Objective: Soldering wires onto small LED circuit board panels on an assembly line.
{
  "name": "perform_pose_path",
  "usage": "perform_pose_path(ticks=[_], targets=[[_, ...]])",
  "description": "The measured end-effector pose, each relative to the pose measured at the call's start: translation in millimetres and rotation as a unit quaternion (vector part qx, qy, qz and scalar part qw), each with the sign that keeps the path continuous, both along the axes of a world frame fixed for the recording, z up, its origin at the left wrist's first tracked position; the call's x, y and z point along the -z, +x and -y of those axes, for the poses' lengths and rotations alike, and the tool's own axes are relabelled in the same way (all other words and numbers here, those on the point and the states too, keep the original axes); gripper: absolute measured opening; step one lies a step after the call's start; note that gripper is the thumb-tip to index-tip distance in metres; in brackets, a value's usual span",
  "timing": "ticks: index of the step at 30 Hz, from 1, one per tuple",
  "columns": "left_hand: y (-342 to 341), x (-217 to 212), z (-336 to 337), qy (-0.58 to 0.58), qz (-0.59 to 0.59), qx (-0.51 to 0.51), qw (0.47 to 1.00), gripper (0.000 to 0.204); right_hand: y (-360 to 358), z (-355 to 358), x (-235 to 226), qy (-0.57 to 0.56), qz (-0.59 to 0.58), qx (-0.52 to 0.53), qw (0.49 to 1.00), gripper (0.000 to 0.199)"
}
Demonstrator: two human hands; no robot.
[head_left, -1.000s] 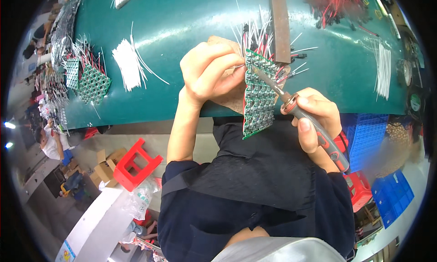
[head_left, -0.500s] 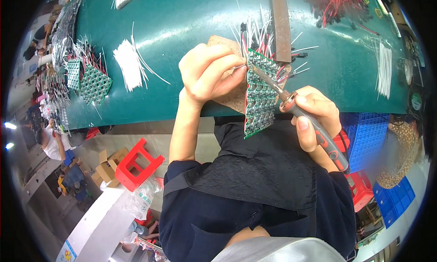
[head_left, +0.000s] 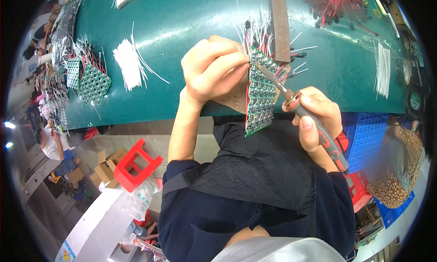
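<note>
Near the table's front edge a green circuit board panel (head_left: 261, 96), crowded with small components, stands tilted over a brown board (head_left: 230, 102). My right hand (head_left: 318, 118) is wrapped round the grey and red handle of a soldering iron (head_left: 330, 148). The iron's tip reaches the upper part of the panel. Beside the panel's upper left edge, my left hand (head_left: 214, 71) is closed in a pinch; its fingertips hold a thin white wire, mostly hidden now. White, red and black wires (head_left: 259, 32) stick out behind the panel.
A rusty metal bar (head_left: 280, 25) lies just beyond the panel. White wire bundles (head_left: 129, 64) (head_left: 383, 73) lie to both sides. More wired circuit boards (head_left: 94, 85) sit at the left, red wires (head_left: 334, 2) at the far right. A blue crate (head_left: 364, 139) stands below the table's right side.
The panel and both hands have shifted very slightly to the right. The iron's tip stays at the panel's upper part. At the right, a person in a patterned garment has moved.
</note>
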State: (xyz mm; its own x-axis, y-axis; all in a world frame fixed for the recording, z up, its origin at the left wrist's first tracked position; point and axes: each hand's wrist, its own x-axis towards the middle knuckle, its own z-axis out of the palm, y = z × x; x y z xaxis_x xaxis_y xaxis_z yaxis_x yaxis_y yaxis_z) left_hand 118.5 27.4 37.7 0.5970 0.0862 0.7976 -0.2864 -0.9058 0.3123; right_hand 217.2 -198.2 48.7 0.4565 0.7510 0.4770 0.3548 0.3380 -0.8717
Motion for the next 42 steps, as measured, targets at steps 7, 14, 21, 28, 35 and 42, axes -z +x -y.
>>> perform_pose_path(ticks=[7,14,21,28,35,42], targets=[[-1,7,-1,-0.153,-0.07,0.069,0.983,0.019,0,0,0,-0.005,0.01,0.003,1.0,0.03],[0,5,-3,-0.217,-0.104,0.098,0.966,0.014,-1,-2,1,0.003,0.013,-0.003,1.0,0.031],[1,3,-3,-0.253,-0.116,0.098,0.955,0.012,-4,-8,3,0.067,-0.019,0.041,0.997,0.029],[2,2,1,-0.24,-0.104,0.074,0.962,0.014,-6,-8,0,0.049,-0.026,0.067,0.996,0.031],[9,-3,11,-0.226,-0.078,0.04,0.97,0.014,-13,-18,-4,-0.104,0.163,0.044,0.98,0.074],[16,-2,4,-0.142,-0.037,-0.062,0.987,0.014,-12,0,19,0.064,-0.043,0.153,0.985,0.047]])
